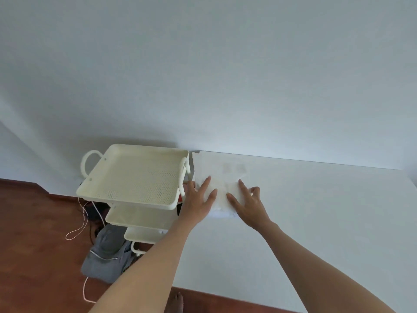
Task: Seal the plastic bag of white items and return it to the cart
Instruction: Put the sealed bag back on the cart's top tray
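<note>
Plastic bag [222,188] of white items is lying flat on the white table [316,222], right at the table's left end next to the cart [135,175], and both hands are down on its near part. Left hand [198,197] has its fingers spread and straight, pressing flat on the left side of the bag, thumb out toward the cart. Right hand [247,199] sits on the right side with a couple of fingers stretched along the plastic and the others tucked in a bit; can't tell if it's pinching the edge or only pressing. To me this looks like the sealing step, flattening the bag or running along the closure, but the seal strip is too washed out to say if it's shut yet. So my guess is sealing is underway at best and the return trip to the cart hasn't begun, with the top perforated tray sitting bare and just beside the bag. Lower cart shelves show underneath, plus a grey cap [108,251] and a white cord [79,224] on the wooden floor [33,245]. No brands, labels or readable writing anywhere; there's a faint greyish patch on the bag's far half but it's unreadable
</note>
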### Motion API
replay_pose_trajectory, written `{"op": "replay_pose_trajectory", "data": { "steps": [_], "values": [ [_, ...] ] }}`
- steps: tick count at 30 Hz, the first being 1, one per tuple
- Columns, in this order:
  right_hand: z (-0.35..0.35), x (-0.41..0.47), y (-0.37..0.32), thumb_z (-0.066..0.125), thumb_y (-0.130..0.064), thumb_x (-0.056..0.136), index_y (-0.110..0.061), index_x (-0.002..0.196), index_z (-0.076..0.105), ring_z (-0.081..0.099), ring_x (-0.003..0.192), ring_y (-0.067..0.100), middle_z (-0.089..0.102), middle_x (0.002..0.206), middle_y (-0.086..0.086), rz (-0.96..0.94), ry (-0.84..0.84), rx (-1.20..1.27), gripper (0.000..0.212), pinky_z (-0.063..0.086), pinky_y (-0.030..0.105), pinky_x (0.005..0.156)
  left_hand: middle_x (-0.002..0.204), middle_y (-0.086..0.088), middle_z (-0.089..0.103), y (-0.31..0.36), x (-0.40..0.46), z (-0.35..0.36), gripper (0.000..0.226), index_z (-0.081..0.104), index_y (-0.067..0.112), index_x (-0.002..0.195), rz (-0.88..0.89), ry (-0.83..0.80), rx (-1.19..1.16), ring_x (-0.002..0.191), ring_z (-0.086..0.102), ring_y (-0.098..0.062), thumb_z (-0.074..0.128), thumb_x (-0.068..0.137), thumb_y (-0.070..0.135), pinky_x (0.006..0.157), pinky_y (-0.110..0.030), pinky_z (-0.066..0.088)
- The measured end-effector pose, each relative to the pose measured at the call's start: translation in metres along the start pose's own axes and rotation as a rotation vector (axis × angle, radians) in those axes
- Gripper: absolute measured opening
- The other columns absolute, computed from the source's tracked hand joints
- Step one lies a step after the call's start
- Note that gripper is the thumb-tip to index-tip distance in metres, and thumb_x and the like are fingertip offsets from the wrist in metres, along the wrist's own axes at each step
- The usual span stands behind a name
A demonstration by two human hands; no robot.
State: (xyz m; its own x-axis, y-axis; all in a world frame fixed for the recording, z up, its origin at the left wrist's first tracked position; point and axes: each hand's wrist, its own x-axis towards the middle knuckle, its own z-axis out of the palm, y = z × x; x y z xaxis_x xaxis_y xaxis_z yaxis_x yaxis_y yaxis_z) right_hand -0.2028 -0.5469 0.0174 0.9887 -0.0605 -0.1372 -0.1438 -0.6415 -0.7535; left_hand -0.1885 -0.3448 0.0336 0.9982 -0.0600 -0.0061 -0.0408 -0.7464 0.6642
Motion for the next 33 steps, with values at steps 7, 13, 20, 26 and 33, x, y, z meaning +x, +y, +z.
{"op": "replay_pose_trajectory", "data": {
  "steps": [7,13,20,26,33],
  "values": [
    [0.019,0.065,-0.075,0.05,-0.073,0.089,-0.039,0.159,0.026,0.052,0.126,0.039,0.036,0.146,0.014,-0.026,0.058,-0.016,0.082,0.049,0.042,0.099,0.125,0.008,0.022,-0.033,0.072,-0.059,0.06,0.03,0.045,0.153,0.072,0.039,-0.024,0.129,0.04,-0.017,0.041,0.098,0.065,0.101,-0.039,0.048],
    [0.065,0.111,-0.127,0.054,-0.064,0.095,-0.032,0.163,0.02,0.051,0.119,0.031,0.027,0.124,0.004,-0.049,0.041,0.003,0.083,0.053,0.041,0.099,0.131,0.005,0.023,-0.079,0.138,-0.112,0.06,0.031,0.044,0.153,0.12,0.045,0.021,0.133,0.036,-0.02,0.041,0.098,0.063,0.098,-0.04,0.05],
    [0.131,0.148,-0.178,0.056,-0.064,0.094,-0.031,0.163,0.022,0.055,0.125,0.037,0.031,0.134,0.009,0.016,-0.001,0.031,0.083,0.051,0.042,0.102,0.134,0.006,0.022,-0.152,0.177,-0.155,0.061,0.031,0.04,0.154,0.065,-0.006,0.03,0.135,0.037,-0.02,0.042,0.098,0.062,0.102,-0.044,0.048],
    [0.193,0.152,-0.2,0.057,-0.059,0.097,-0.028,0.165,0.015,0.04,0.141,0.026,0.024,0.148,0.009,0.053,-0.105,0.015,0.086,0.038,0.04,0.116,0.133,0.007,0.022,-0.221,0.175,-0.17,0.061,0.029,0.037,0.156,0.003,-0.053,0.005,0.132,0.038,-0.018,0.044,0.1,0.057,0.101,-0.034,0.045],
    [0.245,0.14,-0.194,0.054,-0.06,0.098,-0.028,0.166,0.01,0.038,0.142,0.024,0.025,0.151,0.008,0.126,-0.248,-0.108,0.087,0.037,0.038,0.114,0.145,0.002,0.016,-0.276,0.155,-0.161,0.065,0.021,0.032,0.159,-0.144,-0.207,-0.005,0.143,0.028,-0.023,0.045,0.102,0.051,0.112,-0.039,0.038]
  ]
}}
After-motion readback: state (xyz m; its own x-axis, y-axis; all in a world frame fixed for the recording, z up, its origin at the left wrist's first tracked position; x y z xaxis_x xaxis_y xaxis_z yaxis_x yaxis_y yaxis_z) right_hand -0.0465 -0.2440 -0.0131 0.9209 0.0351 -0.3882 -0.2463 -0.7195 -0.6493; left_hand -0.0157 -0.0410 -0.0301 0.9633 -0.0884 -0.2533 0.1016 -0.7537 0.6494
